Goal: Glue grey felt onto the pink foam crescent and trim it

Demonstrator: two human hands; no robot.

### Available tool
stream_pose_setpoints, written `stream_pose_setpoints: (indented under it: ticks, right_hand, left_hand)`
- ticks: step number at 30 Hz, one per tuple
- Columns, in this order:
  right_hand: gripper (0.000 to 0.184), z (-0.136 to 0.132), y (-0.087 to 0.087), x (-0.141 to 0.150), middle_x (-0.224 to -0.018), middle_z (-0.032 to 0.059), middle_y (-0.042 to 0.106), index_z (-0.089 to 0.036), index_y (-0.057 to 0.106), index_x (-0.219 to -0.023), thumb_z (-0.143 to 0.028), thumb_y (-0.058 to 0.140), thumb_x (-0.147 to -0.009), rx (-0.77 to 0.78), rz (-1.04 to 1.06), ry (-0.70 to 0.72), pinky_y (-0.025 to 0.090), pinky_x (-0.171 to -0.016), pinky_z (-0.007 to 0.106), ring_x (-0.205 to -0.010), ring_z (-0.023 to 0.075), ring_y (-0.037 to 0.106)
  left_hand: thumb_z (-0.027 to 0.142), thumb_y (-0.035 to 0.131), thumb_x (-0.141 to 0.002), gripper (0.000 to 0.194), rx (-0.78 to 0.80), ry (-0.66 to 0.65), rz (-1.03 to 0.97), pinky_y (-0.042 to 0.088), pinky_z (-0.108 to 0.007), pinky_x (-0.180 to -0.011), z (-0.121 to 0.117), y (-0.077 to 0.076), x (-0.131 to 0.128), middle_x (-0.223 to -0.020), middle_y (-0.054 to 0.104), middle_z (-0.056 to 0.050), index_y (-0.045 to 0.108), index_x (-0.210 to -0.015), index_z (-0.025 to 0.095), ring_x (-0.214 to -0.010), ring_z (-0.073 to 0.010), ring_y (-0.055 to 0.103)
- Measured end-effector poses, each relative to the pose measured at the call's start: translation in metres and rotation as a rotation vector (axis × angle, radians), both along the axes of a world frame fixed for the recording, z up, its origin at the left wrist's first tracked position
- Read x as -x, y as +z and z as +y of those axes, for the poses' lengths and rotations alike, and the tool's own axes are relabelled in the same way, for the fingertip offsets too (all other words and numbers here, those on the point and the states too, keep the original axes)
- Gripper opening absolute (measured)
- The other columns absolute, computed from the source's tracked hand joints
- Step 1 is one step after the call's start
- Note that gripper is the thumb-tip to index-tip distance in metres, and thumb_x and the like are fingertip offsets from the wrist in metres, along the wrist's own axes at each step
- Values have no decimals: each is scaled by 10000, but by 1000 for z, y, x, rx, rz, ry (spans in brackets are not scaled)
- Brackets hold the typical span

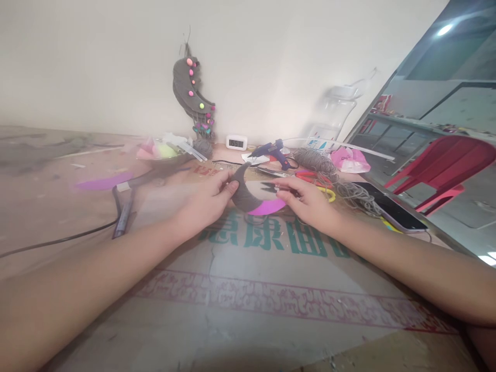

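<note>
Between the thumb and fingers of my left hand (211, 199) is a crescent moon shape (243, 187), partly wrapped in grey yarn. Its lower right end is bare magenta. My right hand (306, 199) is closed beside that magenta end. A small dark thing (268, 186) sticks out from its fingers, too blurred to name. Just behind the hands lie a scissors blade (273, 172) and red handles (310, 178). A blue glue gun (273, 151) rests farther back.
A grey crescent decorated with pompoms (184, 85) hangs on the wall. Grey yarn (356, 196) and a phone (391, 206) lie at right. At left are a magenta crescent piece (103, 182), a marker (123, 219) and a cable (58, 240). A small clock (236, 142) stands behind.
</note>
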State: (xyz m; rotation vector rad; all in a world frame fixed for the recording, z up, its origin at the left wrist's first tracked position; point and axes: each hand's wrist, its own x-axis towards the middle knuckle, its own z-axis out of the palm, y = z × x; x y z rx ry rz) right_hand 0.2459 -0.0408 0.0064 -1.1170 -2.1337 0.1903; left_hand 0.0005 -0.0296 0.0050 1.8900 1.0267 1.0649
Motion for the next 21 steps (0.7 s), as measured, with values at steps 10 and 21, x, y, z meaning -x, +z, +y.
stream_pose_setpoints:
  ticks: [10,21]
  right_hand:
    - [482,25,3,-10,-1296,141,547,-162,522,-1309,-305,558,-850,18,119,-127,338,-1058,473,-1229,253,474]
    - [431,5,22,21,-692,10,623,-144,640,-850,-570,583,-808,815,417,261,440,-606,262,-586,108,536]
  left_hand:
    - [174,459,-776,105,186,-101,-358,463,-313,-857,-4,6,0,-898,586,-21,563,-795,175,-859,-154,579]
    - [181,543,-741,24,102,-62,-283,470,-285,-923,-17,31,-5,-1139,610,-69,565,-751,178,-1066,-189,573]
